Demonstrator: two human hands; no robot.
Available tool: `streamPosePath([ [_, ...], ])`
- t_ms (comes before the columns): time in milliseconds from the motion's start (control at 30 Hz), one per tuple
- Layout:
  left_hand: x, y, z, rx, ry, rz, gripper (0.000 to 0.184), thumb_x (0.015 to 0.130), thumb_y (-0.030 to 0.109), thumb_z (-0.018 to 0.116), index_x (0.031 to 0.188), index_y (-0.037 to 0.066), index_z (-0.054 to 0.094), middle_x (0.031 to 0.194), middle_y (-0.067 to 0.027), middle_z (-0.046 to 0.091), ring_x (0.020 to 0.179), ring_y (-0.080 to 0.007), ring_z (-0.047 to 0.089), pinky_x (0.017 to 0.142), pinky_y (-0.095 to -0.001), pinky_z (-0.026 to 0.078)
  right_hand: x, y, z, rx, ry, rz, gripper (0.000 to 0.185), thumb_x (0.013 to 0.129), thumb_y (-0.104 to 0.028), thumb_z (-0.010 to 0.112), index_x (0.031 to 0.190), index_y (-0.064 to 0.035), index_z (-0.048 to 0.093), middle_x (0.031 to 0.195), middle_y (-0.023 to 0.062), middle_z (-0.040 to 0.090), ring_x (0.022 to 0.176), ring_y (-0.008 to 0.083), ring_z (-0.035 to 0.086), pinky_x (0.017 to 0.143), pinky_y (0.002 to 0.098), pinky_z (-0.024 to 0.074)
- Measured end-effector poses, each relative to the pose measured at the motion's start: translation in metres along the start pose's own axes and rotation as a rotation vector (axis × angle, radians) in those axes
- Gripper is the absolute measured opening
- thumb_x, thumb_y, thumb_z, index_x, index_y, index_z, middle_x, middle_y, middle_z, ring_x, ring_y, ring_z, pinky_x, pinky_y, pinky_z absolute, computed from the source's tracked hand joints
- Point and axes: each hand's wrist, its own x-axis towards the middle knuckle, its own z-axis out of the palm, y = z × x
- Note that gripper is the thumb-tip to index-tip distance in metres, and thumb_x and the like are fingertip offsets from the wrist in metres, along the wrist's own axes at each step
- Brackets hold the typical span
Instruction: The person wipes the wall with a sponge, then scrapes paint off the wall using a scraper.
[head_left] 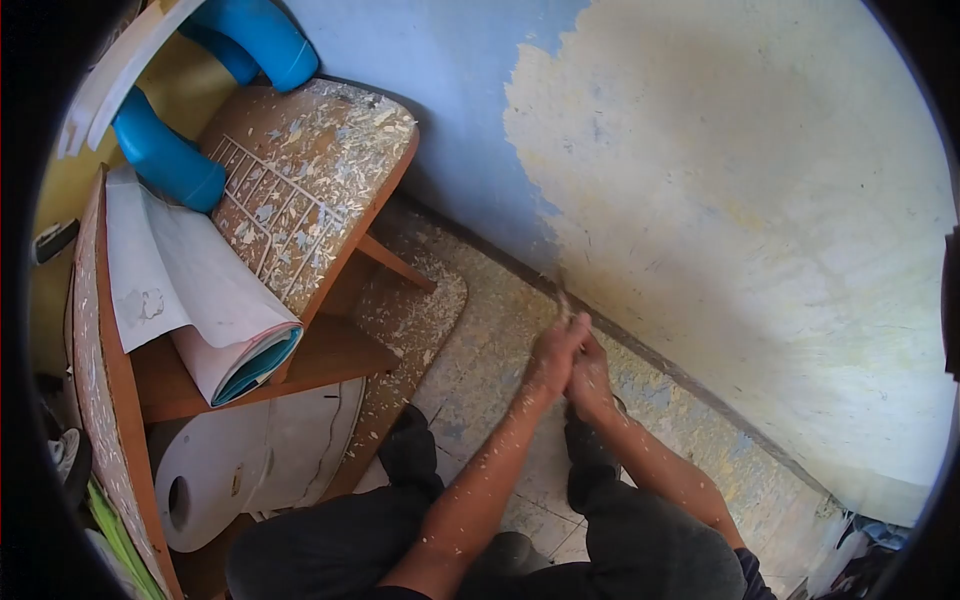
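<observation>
Both of my hands are closed together around the handle of a scraper (562,293), low at the foot of the wall. My left hand (553,357) wraps it from the left, and my right hand (590,378) presses in beside it. The scraper's narrow end points at the lower wall, where blue paint (440,100) meets the bare, pale patch (720,180). Motion blur hides the blade's exact shape and whether it touches the wall. Paint flakes speckle both forearms.
A wooden shelf unit (345,255) stands at left, its top littered with paint chips. On it are a wire rack (270,215), blue curved legs (170,160) and rolled papers (225,320). Flakes cover the tiled floor (500,320) around my feet. Dark cloth (880,535) lies at lower right.
</observation>
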Motion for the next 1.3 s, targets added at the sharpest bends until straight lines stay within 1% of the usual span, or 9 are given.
streamPosePath([
  [133, 0.018, -0.012, -0.002, 0.081, 0.001, 0.026, 0.035, 0.093, 0.037, 0.056, 0.092, 0.003, 0.061, 0.083, -0.0012, 0.055, 0.082, -0.0104, 0.051, 0.074, -0.0277, 0.042, 0.003, -0.005, -0.001, -0.179, -0.006, -0.170, 0.035, 0.093, -0.020, 0.049, 0.117, 0.0031, 0.057, 0.096, 0.0119, 0.065, 0.087, 0.0197, 0.058, 0.078, 0.0326, 0.0470],
  [233, 0.019, 0.001, -0.022, 0.082, 0.011, -0.053, 0.034, 0.093, 0.037, 0.055, 0.092, 0.004, 0.061, 0.082, -0.0004, 0.055, 0.080, -0.0100, 0.051, 0.072, -0.0272, 0.042, 0.015, -0.008, 0.016, 0.107, -0.039, 0.286, 0.034, 0.093, -0.022, 0.051, 0.117, 0.0017, 0.057, 0.096, 0.0112, 0.065, 0.087, 0.0186, 0.059, 0.077, 0.0319, 0.0478],
  [300, 0.019, 0.006, -0.021, 0.136, 0.016, -0.063, 0.033, 0.093, 0.037, 0.055, 0.092, 0.004, 0.061, 0.082, 0.0001, 0.055, 0.080, -0.0097, 0.050, 0.072, -0.0270, 0.041, 0.018, -0.004, 0.016, 0.136, -0.046, 0.016, 0.033, 0.092, -0.021, 0.050, 0.115, 0.0023, 0.058, 0.082, 0.0076, 0.062, 0.068, 0.0153, 0.057, 0.059, 0.0299, 0.0466],
  [433, 0.025, -0.016, -0.007, 0.106, 0.013, 0.019, 0.043, 0.092, 0.043, 0.053, 0.095, 0.001, 0.060, 0.085, -0.0045, 0.059, 0.080, -0.0163, 0.054, 0.074, -0.0314, 0.042, 0.018, 0.000, 0.004, 0.192, 0.056, -0.064, 0.035, 0.092, -0.021, 0.049, 0.115, 0.0048, 0.058, 0.078, 0.0075, 0.061, 0.063, 0.0156, 0.055, 0.056, 0.0299, 0.0455],
  [533, 0.034, -0.012, -0.027, 0.150, -0.031, -0.083, 0.052, 0.092, 0.046, 0.051, 0.104, -0.004, 0.061, 0.090, -0.0110, 0.064, 0.086, -0.0231, 0.059, 0.081, -0.0352, 0.044, 0.023, -0.031, 0.006, 0.039, -0.034, 0.262, 0.035, 0.093, -0.021, 0.049, 0.117, 0.0038, 0.057, 0.096, 0.0172, 0.065, 0.090, 0.0224, 0.060, 0.082, 0.0321, 0.0464],
  [700, 0.001, 0.002, -0.009, -0.007, -0.010, -0.009, 0.031, 0.090, 0.040, 0.057, 0.078, 0.011, 0.054, 0.075, 0.0064, 0.045, 0.071, -0.0082, 0.043, 0.067, -0.0275, 0.035, 0.007, -0.001, 0.013, 0.006, 0.021, 0.031, 0.035, 0.092, -0.018, 0.050, 0.119, 0.0033, 0.056, 0.099, 0.0167, 0.066, 0.089, 0.0232, 0.061, 0.082, 0.0345, 0.0464],
  [967, 0.016, -0.009, -0.017, -0.095, 0.012, -0.085, 0.021, 0.091, 0.031, 0.057, 0.087, 0.011, 0.057, 0.077, 0.0052, 0.045, 0.074, -0.0087, 0.043, 0.070, -0.0252, 0.036, 0.016, 0.018, 0.016, -0.077, 0.016, 0.045, 0.044, 0.096, -0.024, 0.045, 0.135, -0.0033, 0.045, 0.118, 0.0208, 0.062, 0.102, 0.0341, 0.061, 0.089, 0.0384, 0.0451],
  [1033, 0.011, -0.013, -0.014, -0.044, 0.011, -0.034, 0.038, 0.094, 0.033, 0.053, 0.112, 0.000, 0.060, 0.097, -0.0015, 0.058, 0.090, -0.0110, 0.050, 0.083, -0.0268, 0.039, 0.018, 0.021, 0.012, -0.153, -0.007, -0.001, 0.045, 0.095, -0.026, 0.046, 0.135, -0.0040, 0.046, 0.117, 0.0234, 0.061, 0.106, 0.0378, 0.060, 0.090, 0.0398, 0.0445],
  [1300, 0.021, -0.027, -0.005, -0.232, 0.112, -0.041, 0.026, 0.096, 0.030, 0.052, 0.101, 0.006, 0.060, 0.094, -0.0011, 0.057, 0.089, -0.0107, 0.052, 0.079, -0.0260, 0.041, 0.037, -0.006, -0.009, -0.428, -0.044, -0.097, 0.038, 0.094, -0.028, 0.045, 0.115, 0.0011, 0.057, 0.101, 0.0265, 0.063, 0.100, 0.0417, 0.060, 0.085, 0.0450, 0.0456],
])
